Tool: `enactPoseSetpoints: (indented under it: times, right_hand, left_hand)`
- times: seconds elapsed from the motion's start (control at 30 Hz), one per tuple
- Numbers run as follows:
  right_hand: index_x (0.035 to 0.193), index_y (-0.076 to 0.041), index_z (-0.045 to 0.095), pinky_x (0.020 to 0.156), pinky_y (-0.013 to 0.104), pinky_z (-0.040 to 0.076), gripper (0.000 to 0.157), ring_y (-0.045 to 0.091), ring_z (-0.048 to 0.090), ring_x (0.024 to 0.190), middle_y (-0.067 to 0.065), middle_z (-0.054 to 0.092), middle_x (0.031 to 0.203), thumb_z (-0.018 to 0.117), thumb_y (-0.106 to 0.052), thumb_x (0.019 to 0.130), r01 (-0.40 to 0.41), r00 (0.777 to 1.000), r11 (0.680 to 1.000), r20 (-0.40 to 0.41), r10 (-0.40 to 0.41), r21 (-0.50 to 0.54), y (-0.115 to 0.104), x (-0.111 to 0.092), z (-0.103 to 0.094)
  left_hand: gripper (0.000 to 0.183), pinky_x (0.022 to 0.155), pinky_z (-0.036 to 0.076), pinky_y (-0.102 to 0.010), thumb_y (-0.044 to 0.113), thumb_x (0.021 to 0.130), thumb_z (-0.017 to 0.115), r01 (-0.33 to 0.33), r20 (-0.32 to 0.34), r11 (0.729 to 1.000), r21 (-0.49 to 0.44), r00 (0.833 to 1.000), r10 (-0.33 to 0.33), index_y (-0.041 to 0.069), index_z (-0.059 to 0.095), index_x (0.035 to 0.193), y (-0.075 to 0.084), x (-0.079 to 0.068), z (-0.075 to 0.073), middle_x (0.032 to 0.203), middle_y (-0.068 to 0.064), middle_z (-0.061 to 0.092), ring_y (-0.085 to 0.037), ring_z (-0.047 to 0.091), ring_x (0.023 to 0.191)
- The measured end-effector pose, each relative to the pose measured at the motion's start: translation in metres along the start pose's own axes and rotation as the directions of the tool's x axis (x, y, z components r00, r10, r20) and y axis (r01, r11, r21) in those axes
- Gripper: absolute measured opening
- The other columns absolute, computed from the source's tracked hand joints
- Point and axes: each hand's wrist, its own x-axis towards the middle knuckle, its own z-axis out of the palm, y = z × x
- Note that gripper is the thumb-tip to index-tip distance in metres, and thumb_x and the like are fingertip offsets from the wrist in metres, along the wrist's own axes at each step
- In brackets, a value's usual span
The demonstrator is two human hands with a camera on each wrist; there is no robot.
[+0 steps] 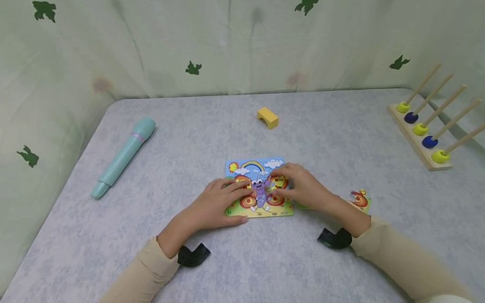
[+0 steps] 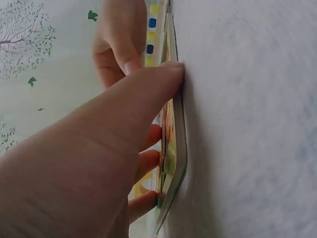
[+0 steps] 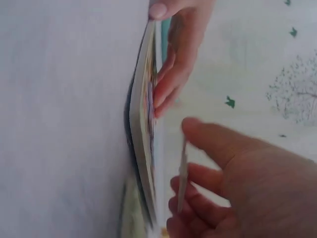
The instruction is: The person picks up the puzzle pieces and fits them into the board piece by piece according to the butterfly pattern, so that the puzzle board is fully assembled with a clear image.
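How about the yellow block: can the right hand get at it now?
Probably yes: nothing visible stands between the right hand and the yellow block, though that hand pinches a thin piece.

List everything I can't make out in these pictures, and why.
- Head view: part of the puzzle board, covered by the left hand.
- Head view: parts of the loose pieces, covered by the right wrist.
- Right wrist view: the picture on the thin piece in the right hand, seen edge-on and blurred.
- Head view: the sleeves, cut off by the bottom edge.
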Motion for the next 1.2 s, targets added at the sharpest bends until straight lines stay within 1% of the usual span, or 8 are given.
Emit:
enactPoseSetpoints:
  times: [0.23, 0.37, 0.6, 0.83, 0.93, 1.03, 1.13, 1.2]
  right_hand:
    - [0.111, -0.006, 0.063, 0.080, 0.037, 0.040, 0.038, 0.020, 0.047, 0.097, 0.005, 0.056, 0.104, 0.072, -0.022, 0.078, -0.004, 1.000, 0.999, 0.005, 0.004, -0.052, 0.008, 0.006, 0.010]
    - [0.110, -0.008, 0.063, 0.084, 0.038, 0.038, 0.038, 0.022, 0.046, 0.100, 0.005, 0.054, 0.107, 0.073, -0.023, 0.077, -0.033, 0.999, 0.999, 0.003, 0.033, -0.031, 0.009, 0.008, 0.012]
    - [0.107, -0.012, 0.065, 0.076, 0.035, 0.034, 0.035, 0.018, 0.044, 0.093, 0.001, 0.052, 0.101, 0.073, -0.027, 0.076, -0.058, 0.998, 0.998, 0.011, 0.058, -0.007, 0.010, 0.011, 0.015]
    - [0.107, -0.018, 0.068, 0.078, 0.039, 0.029, 0.036, 0.017, 0.042, 0.091, -0.002, 0.049, 0.102, 0.072, -0.033, 0.075, -0.061, 0.998, 0.993, 0.023, 0.064, -0.100, 0.006, 0.010, 0.011]
    - [0.112, -0.020, 0.066, 0.077, 0.039, 0.028, 0.038, 0.017, 0.039, 0.088, -0.004, 0.047, 0.100, 0.070, -0.035, 0.077, -0.055, 0.996, 0.990, 0.058, 0.063, -0.132, 0.004, 0.009, 0.007]
    - [0.118, -0.022, 0.061, 0.075, 0.038, 0.027, 0.044, 0.017, 0.037, 0.087, -0.004, 0.045, 0.103, 0.069, -0.036, 0.078, -0.043, 0.991, 0.986, 0.119, 0.062, -0.158, 0.005, 0.007, 0.003]
    - [0.126, -0.023, 0.055, 0.079, 0.039, 0.026, 0.050, 0.017, 0.036, 0.095, -0.002, 0.043, 0.111, 0.066, -0.039, 0.080, -0.033, 0.981, 0.984, 0.183, 0.065, -0.177, 0.007, 0.005, -0.001]
    - [0.131, -0.023, 0.050, 0.086, 0.042, 0.026, 0.056, 0.020, 0.036, 0.104, 0.001, 0.041, 0.118, 0.066, -0.039, 0.080, -0.036, 0.974, 0.987, 0.215, 0.069, -0.154, 0.008, 0.003, -0.004]
  left_hand:
    - [0.067, 0.101, 0.017, -0.042, 0.060, 0.080, 0.052, 0.012, 0.039, 1.000, 0.016, 0.999, -0.012, 0.026, 0.039, 0.137, 0.002, 0.002, -0.003, 0.144, 0.008, 0.026, -0.021, 0.025, 0.126]
    - [0.072, 0.100, 0.018, -0.043, 0.063, 0.079, 0.052, -0.002, 0.046, 1.000, 0.024, 0.999, 0.001, 0.025, 0.037, 0.138, 0.003, 0.005, -0.005, 0.141, 0.006, 0.029, -0.024, 0.027, 0.124]
    - [0.076, 0.098, 0.020, -0.045, 0.069, 0.077, 0.045, 0.010, 0.066, 0.996, 0.085, 0.998, -0.016, 0.031, 0.028, 0.142, 0.009, 0.016, -0.006, 0.130, 0.000, 0.035, -0.028, 0.030, 0.116]
    - [0.070, 0.097, 0.022, -0.045, 0.067, 0.079, 0.045, 0.037, 0.072, 0.989, 0.142, 0.996, -0.047, 0.033, 0.033, 0.139, 0.013, 0.020, -0.007, 0.128, -0.001, 0.036, -0.026, 0.031, 0.115]
    - [0.068, 0.096, 0.023, -0.046, 0.066, 0.080, 0.045, 0.045, 0.073, 0.988, 0.147, 0.996, -0.056, 0.033, 0.034, 0.139, 0.015, 0.021, -0.008, 0.128, -0.001, 0.036, -0.026, 0.032, 0.114]
    - [0.067, 0.096, 0.022, -0.047, 0.065, 0.080, 0.046, 0.052, 0.075, 0.988, 0.145, 0.995, -0.064, 0.033, 0.035, 0.138, 0.017, 0.021, -0.010, 0.129, -0.003, 0.036, -0.028, 0.032, 0.116]
    - [0.069, 0.098, 0.021, -0.047, 0.065, 0.080, 0.047, 0.058, 0.084, 0.989, 0.133, 0.994, -0.070, 0.032, 0.035, 0.139, 0.017, 0.020, -0.010, 0.131, -0.005, 0.034, -0.029, 0.029, 0.120]
    - [0.071, 0.099, 0.019, -0.047, 0.065, 0.079, 0.048, 0.058, 0.090, 0.992, 0.113, 0.994, -0.069, 0.031, 0.033, 0.140, 0.016, 0.019, -0.009, 0.133, -0.006, 0.033, -0.030, 0.027, 0.121]
